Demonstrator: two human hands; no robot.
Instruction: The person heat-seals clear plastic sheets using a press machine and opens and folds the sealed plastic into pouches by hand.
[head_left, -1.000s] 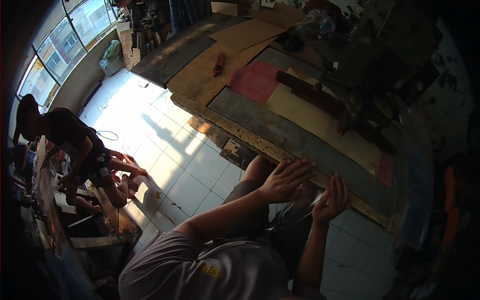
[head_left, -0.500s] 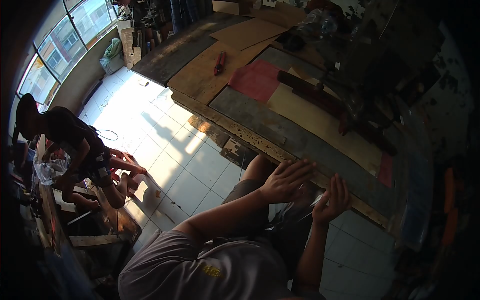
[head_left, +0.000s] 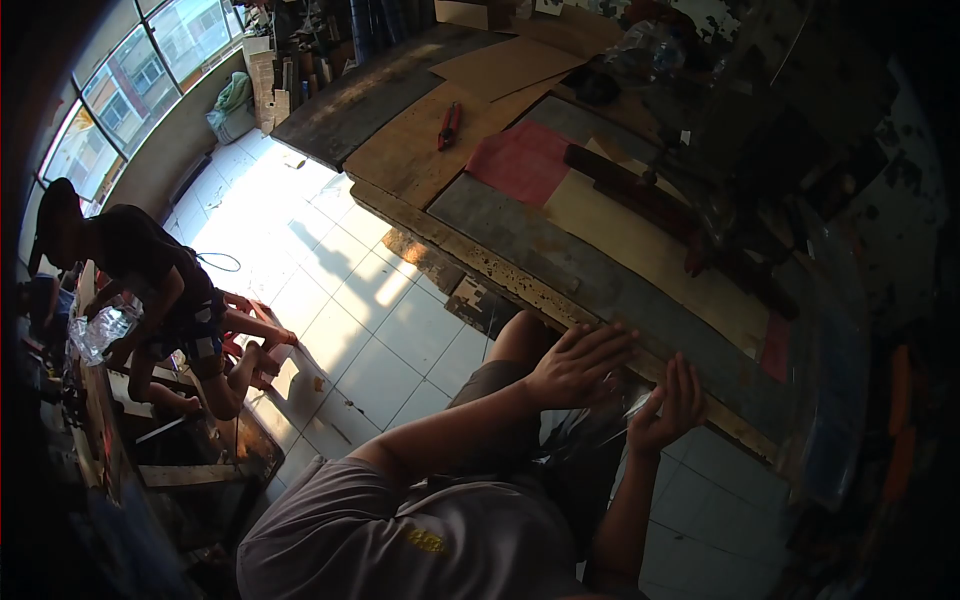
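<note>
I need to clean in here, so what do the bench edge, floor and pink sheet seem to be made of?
Bench edge: apparently bare wood, worn; it is rough and pitted.
Floor: likely glazed ceramic tile; grid joints, smooth pale face.
Pink sheet: matte, paper or cloth; I cannot tell which.

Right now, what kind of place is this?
Probably a small workshop. The worn bench has a red tool and sheets lying on it, and another person is sitting at a bench of their own, handling clear plastic.
</note>
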